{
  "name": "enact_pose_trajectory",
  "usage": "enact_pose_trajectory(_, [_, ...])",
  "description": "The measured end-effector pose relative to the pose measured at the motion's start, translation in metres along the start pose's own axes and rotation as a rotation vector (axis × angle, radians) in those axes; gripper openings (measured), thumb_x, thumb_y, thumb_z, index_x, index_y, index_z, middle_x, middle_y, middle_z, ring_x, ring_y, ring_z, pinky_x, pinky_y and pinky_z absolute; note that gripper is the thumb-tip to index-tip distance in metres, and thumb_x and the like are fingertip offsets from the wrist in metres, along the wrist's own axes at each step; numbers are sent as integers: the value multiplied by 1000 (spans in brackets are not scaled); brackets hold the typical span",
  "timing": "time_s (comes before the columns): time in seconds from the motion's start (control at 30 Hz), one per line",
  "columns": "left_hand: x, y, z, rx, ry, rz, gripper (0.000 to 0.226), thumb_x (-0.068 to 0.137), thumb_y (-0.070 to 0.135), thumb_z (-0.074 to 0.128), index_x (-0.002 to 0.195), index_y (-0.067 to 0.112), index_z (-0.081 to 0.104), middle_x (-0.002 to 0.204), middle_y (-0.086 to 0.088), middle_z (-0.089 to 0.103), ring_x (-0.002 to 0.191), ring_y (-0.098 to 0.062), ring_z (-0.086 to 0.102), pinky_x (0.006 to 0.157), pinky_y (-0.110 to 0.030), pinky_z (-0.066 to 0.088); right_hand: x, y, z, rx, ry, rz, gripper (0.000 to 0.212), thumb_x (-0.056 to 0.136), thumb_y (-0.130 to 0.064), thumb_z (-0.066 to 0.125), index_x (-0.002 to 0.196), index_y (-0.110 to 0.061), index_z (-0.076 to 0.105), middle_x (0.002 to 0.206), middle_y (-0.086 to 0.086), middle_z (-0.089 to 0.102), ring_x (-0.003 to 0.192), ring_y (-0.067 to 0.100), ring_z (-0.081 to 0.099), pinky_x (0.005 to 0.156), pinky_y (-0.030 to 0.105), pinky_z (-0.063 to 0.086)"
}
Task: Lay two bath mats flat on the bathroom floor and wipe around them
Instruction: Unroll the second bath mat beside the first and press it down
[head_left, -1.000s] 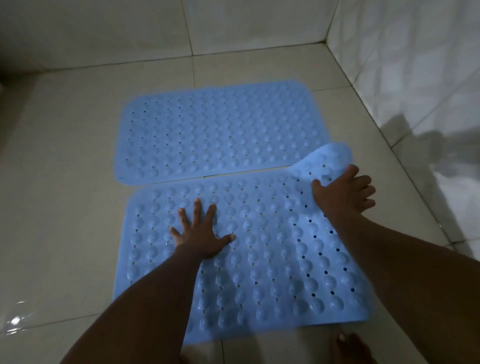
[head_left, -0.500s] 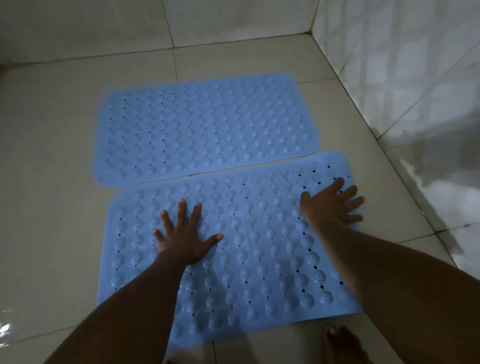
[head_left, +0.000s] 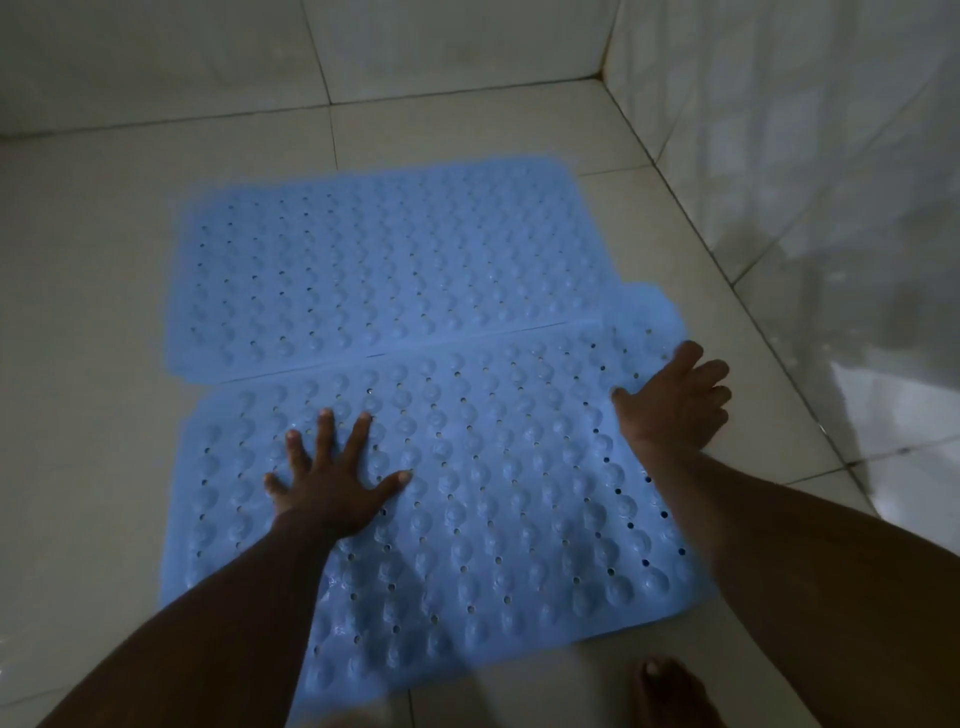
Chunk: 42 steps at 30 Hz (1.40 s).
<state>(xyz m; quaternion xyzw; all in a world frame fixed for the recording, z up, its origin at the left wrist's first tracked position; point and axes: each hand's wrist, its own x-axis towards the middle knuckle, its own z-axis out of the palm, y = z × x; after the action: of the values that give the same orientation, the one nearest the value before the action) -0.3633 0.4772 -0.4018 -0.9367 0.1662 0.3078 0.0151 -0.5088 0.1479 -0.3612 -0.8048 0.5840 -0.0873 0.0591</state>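
Two light blue bath mats with bumps and small holes lie on the tiled floor. The far mat (head_left: 384, 265) lies flat. The near mat (head_left: 488, 499) lies flat too, and its far edge slightly overlaps the far mat at the right. My left hand (head_left: 332, 483) presses palm down on the near mat's left half, fingers spread. My right hand (head_left: 675, 402) presses on the near mat's right edge, fingers spread and reaching onto the floor. Neither hand holds anything.
Pale floor tiles (head_left: 88, 364) surround the mats. A tiled wall (head_left: 810, 156) rises close on the right and another wall (head_left: 208, 57) at the back. My bare foot (head_left: 670, 691) stands just in front of the near mat.
The near mat's lifted far-right corner has been pressed down flat. The near mat has shifted toward the far mat, closing the gap. Both hands stay pressed on it.
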Motion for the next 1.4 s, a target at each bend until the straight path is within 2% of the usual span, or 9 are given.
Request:
enact_pose_trajectory(0.07, [-1, 0, -1, 1, -5, -2, 104, 67, 101, 24, 149, 57, -23, 162, 8, -37, 152, -38, -24, 116, -73, 8, -1, 0, -2, -34, 75, -66, 78, 69, -48, 81, 123, -12, 39, 123, 22, 45, 108, 44, 49, 89, 52, 41])
enact_pose_trajectory(0.17, [-1, 2, -1, -9, -6, -5, 103, 69, 100, 25, 148, 57, -23, 161, 7, -37, 151, -39, -25, 116, -74, 7, -8, -6, 2, -95, 30, -166, 72, 73, -50, 72, 129, -15, 44, 136, 18, 40, 132, 43, 34, 103, 55, 29])
enact_pose_trajectory(0.23, [0, 2, 0, -14, -11, -8, 103, 68, 100, 25, 147, 58, -25, 161, 7, -38, 151, -39, -25, 116, -74, 6, -17, -15, 8, -98, -131, -215, 73, 78, -54, 66, 137, -20, 43, 147, 14, 35, 143, 40, 23, 110, 57, 25])
enact_pose_trajectory(0.33, [0, 1, 3, -17, -21, -19, 101, 70, 100, 24, 147, 57, -26, 160, 7, -39, 151, -38, -26, 117, -73, 6, -32, -26, 21, -44, -455, -286, 78, 82, -63, 58, 149, -32, 30, 159, 8, 22, 150, 37, 14, 115, 59, 23])
enact_pose_trajectory(0.43, [-2, -5, 6, -15, -28, -24, 99, 72, 98, 22, 147, 56, -28, 159, 8, -40, 151, -37, -27, 118, -72, 6, -46, -34, 32, -64, -613, -362, 85, 81, -71, 55, 152, -36, 24, 163, 5, 11, 152, 39, 7, 115, 60, 25])
enact_pose_trajectory(0.77, [-3, -14, 10, 6, -18, -18, 98, 72, 98, 17, 146, 55, -31, 155, 7, -45, 150, -37, -30, 117, -72, 4, -53, -51, 26, -123, -563, -402, 83, 82, -65, 59, 150, -26, 31, 156, 13, 24, 143, 40, 27, 108, 50, 40])
enact_pose_trajectory(1.0, [-6, -17, 1, -9, -15, -23, 97, 76, 95, 26, 151, 56, -21, 163, 9, -34, 153, -35, -24, 117, -70, 6, -58, -51, 28, -131, -570, -406, 85, 83, -63, 60, 152, -26, 27, 157, 15, 19, 145, 40, 22, 109, 50, 40])
enact_pose_trajectory(1.4, [1, -21, -4, 3, -53, -7, 100, 74, 97, 28, 149, 56, -24, 159, 10, -41, 151, -35, -28, 117, -71, 5, -57, -57, 29, -90, -623, -368, 87, 82, -61, 62, 153, -26, 26, 160, 14, 13, 149, 39, 13, 111, 49, 37])
